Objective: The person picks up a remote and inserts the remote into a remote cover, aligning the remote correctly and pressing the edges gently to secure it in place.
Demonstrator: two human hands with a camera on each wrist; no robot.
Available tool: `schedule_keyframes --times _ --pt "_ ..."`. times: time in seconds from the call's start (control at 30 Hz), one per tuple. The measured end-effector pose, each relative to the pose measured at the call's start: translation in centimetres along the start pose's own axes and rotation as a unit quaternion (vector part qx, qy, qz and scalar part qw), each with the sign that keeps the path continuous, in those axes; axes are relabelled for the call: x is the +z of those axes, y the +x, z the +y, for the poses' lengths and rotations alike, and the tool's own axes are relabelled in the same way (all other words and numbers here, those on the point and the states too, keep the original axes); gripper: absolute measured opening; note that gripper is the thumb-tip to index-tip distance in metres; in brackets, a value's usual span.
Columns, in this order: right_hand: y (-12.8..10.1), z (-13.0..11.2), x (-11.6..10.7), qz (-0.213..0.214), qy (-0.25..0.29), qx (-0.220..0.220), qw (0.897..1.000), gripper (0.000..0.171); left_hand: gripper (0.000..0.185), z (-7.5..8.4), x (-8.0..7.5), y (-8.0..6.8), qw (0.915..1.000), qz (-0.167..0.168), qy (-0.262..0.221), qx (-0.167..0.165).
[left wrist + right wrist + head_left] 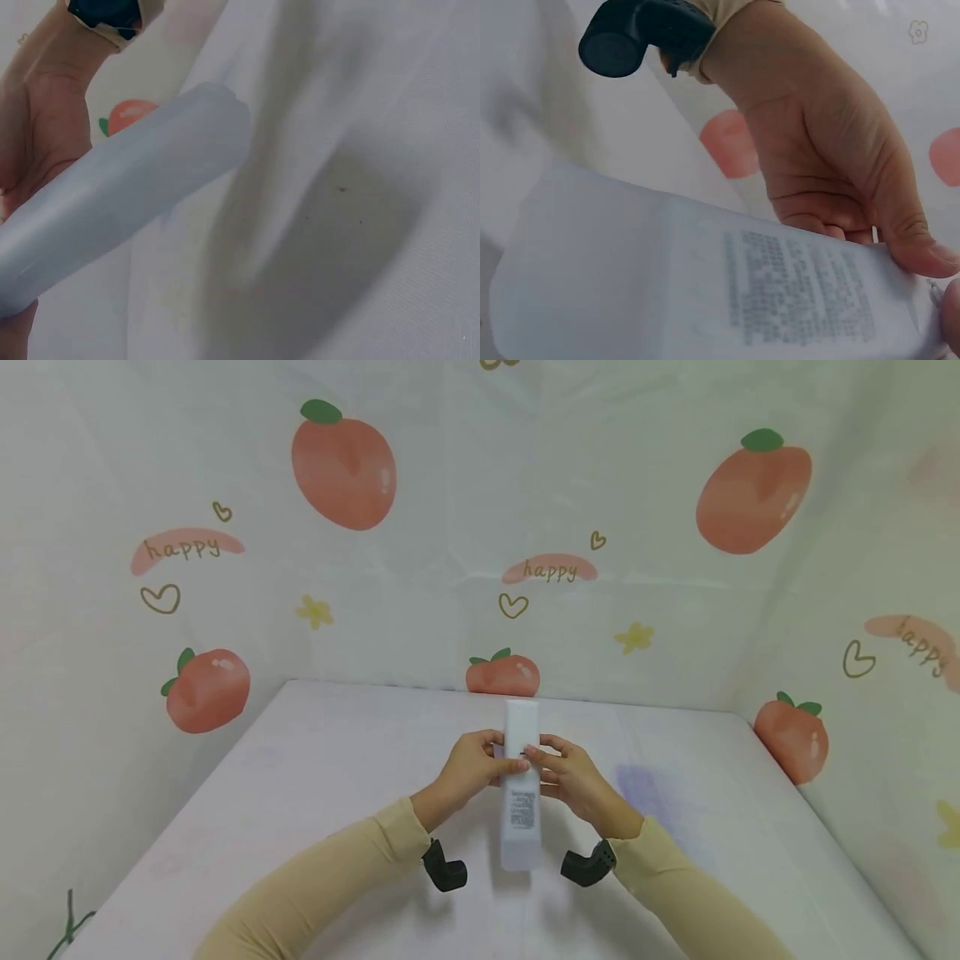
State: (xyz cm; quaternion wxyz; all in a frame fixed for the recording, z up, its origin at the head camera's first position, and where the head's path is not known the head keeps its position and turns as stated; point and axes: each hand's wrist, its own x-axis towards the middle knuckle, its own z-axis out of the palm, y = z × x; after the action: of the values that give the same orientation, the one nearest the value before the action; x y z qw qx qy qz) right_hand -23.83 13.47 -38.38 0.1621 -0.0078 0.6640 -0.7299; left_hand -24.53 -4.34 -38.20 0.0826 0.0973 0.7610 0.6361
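Note:
A long white package (521, 852) with a block of small grey print stands out over the table between both hands. My left hand (471, 767) grips its left side, thumb across the front and fingers behind. From the right, my right hand (581, 777) holds it at about the same height, with its thumb on the front near a small dark mark. In the left wrist view the package (135, 180) shows a plain, smooth side. The right wrist view shows the printed face of the package (802, 292) beside the right thumb; what is inside cannot be seen.
A white-covered table (360, 735) lies below, with a faint purple patch (645, 789) on the right. Behind it hangs a white curtain (450, 485) printed with fruit and hearts. Black wrist cameras (444, 868) hang below both cuffs.

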Motion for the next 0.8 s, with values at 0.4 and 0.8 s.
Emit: schedule_keyframes --times 0.4,0.8 --pt "0.2 -0.2 -1.3 0.01 0.006 -0.007 1.0 0.049 0.027 -0.6 -0.1 0.2 0.9947 0.021 -0.098 -0.026" --pt "-0.1 -0.5 -0.9 -0.037 -0.063 -0.035 0.997 0.051 0.01 -1.1 1.0 0.6 0.9853 0.076 -0.145 -0.048"
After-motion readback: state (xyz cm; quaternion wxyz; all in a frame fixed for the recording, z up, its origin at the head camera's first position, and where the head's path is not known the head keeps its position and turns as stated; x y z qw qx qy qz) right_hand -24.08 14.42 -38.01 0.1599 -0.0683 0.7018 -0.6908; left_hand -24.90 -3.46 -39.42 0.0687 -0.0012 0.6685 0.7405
